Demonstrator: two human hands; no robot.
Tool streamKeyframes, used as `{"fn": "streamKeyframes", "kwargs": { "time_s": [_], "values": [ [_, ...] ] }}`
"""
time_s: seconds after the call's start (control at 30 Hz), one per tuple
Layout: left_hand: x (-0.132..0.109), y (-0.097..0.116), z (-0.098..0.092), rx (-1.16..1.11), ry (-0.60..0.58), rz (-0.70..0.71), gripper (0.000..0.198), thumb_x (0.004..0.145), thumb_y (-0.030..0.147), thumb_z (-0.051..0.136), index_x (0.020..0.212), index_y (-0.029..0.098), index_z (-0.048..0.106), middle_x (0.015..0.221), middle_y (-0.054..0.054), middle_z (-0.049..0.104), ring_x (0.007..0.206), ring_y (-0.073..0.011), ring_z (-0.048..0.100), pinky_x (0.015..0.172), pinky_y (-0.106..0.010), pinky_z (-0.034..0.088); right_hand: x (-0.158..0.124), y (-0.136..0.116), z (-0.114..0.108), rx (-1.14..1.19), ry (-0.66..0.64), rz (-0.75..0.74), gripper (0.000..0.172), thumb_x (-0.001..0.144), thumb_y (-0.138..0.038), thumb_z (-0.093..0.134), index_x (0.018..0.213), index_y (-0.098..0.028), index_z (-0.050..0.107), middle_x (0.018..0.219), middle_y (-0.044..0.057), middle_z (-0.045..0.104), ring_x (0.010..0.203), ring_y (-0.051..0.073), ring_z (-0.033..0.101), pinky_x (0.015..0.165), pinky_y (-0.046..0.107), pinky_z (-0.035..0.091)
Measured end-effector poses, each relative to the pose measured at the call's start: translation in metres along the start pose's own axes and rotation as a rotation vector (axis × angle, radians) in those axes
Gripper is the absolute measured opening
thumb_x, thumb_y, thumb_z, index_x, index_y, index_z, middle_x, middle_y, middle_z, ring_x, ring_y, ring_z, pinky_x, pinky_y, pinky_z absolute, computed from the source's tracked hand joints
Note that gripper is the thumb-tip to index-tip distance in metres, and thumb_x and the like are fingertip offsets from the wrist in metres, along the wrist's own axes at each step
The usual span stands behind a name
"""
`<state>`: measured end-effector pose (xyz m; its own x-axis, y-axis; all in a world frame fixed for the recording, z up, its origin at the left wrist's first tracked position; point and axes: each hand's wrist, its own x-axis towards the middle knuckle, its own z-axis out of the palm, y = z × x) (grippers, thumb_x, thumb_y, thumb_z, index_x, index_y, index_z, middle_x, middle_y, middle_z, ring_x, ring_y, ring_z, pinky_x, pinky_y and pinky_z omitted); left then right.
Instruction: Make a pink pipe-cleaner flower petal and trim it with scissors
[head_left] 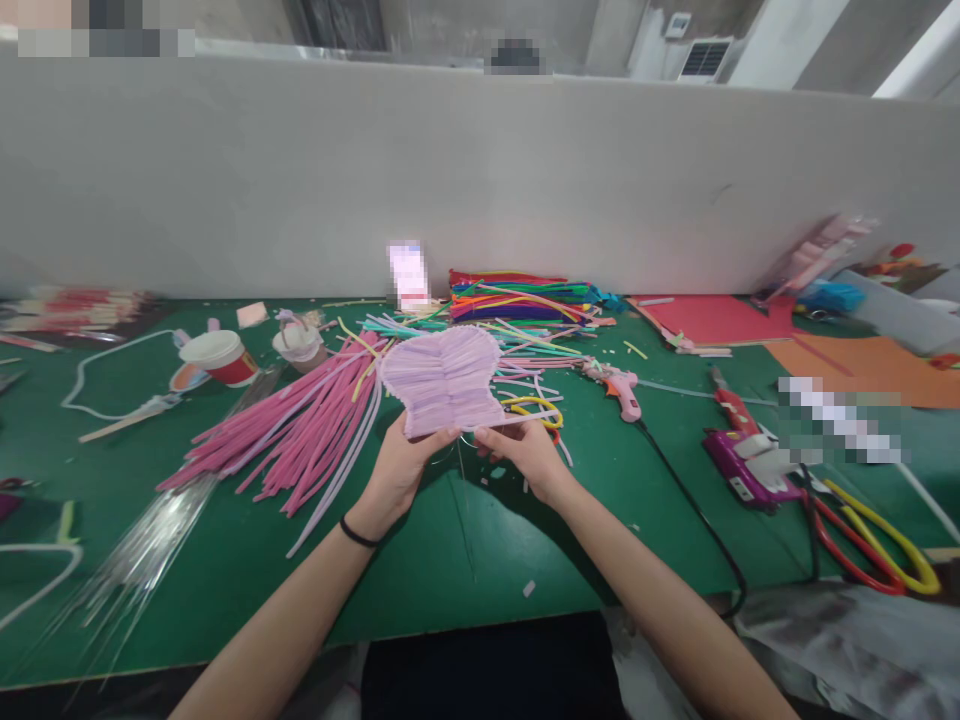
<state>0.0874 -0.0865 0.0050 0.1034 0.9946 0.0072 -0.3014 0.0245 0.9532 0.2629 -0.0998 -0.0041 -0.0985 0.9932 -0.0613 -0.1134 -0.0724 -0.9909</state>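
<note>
A pale lilac heart-shaped piece (444, 380) made of pipe cleaners laid side by side is held up above the green table (420, 560). My left hand (401, 468) grips its lower left edge with fingers closed; a black band sits on that wrist. My right hand (525, 450) pinches the lower right edge, where one lilac strand sticks out sideways. A fan of pink pipe cleaners (300, 435) lies on the table just left of my hands.
A stack of multicoloured pipe cleaners (521, 298) lies behind the heart. A pink glue gun (619, 385) with a black cord, a purple tool (746, 465), red and yellow handles (874, 545), paper cups (221, 357), clear wires (150, 545) and red and orange sheets (712, 318) surround the work area. A white partition wall (480, 180) stands behind.
</note>
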Motion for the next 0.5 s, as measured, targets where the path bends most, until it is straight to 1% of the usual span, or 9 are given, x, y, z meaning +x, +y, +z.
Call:
{"fn": "streamKeyframes", "kwargs": {
  "time_s": [0.2,0.33,0.5],
  "values": [
    [-0.0022,-0.0006,0.0012,0.025,-0.055,0.017,0.055,0.062,0.021,0.084,0.113,0.014,0.064,0.114,-0.012,0.07,0.106,-0.0264,0.064,0.099,-0.041,0.045,0.0001,0.0026,0.003,0.044,0.013,0.024,0.034,0.068,-0.045,0.076,0.083,-0.015,0.071,0.073,0.005,0.072,0.06,0.014,0.064,0.054,0.024,0.047],
    [-0.0033,0.0002,0.0026,0.008,-0.058,0.003,0.054,0.063,0.02,0.084,0.113,0.015,0.064,0.113,-0.011,0.071,0.106,-0.0254,0.064,0.099,-0.041,0.044,0.0011,0.0032,0.0019,0.047,0.029,0.011,0.029,0.069,-0.042,0.074,0.08,-0.015,0.069,0.067,0.002,0.069,0.058,0.014,0.064,0.053,0.024,0.045],
    [-0.0031,0.0016,0.0029,0.003,-0.047,-0.019,0.053,0.061,0.022,0.085,0.11,0.015,0.065,0.109,-0.01,0.072,0.102,-0.0253,0.066,0.097,-0.041,0.047,0.0004,-0.0004,0.0021,0.052,0.046,0.016,0.026,0.069,-0.04,0.072,0.079,-0.016,0.068,0.068,0.001,0.068,0.055,0.014,0.064,0.051,0.024,0.045]
  ]
}}
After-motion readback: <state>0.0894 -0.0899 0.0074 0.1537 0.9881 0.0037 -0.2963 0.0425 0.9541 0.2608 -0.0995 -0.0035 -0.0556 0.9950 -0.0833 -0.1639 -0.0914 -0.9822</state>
